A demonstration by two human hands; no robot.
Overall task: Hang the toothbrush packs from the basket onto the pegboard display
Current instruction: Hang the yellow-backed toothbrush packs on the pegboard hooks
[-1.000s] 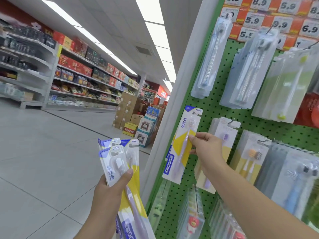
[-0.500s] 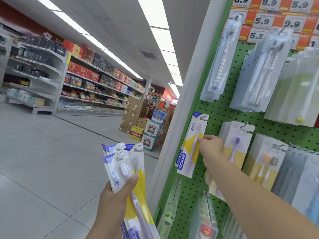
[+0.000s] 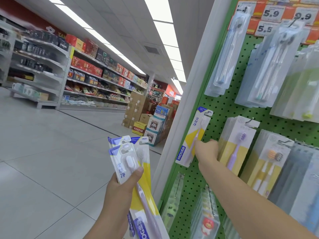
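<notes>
My left hand (image 3: 120,192) grips a fanned stack of toothbrush packs (image 3: 131,157), white and yellow with blue corners, low in the middle of the view. My right hand (image 3: 206,150) reaches to the green pegboard (image 3: 222,107) and pinches one matching toothbrush pack (image 3: 193,138) by its right edge. That pack's top hole sits at a metal peg hook (image 3: 208,112) at the board's left edge. The basket is out of view.
Other toothbrush packs hang across the pegboard: clear ones (image 3: 226,54) above, yellow ones (image 3: 236,142) to the right. A white upright post (image 3: 186,107) borders the board on the left. Price tags (image 3: 271,14) line the top. Stacked cartons (image 3: 138,109) and shelves (image 3: 96,78) stand down the aisle.
My right hand has carried the single pack rightward and up against the pegboard until its top hole reached the hook. My left hand has kept its stack, roughly still.
</notes>
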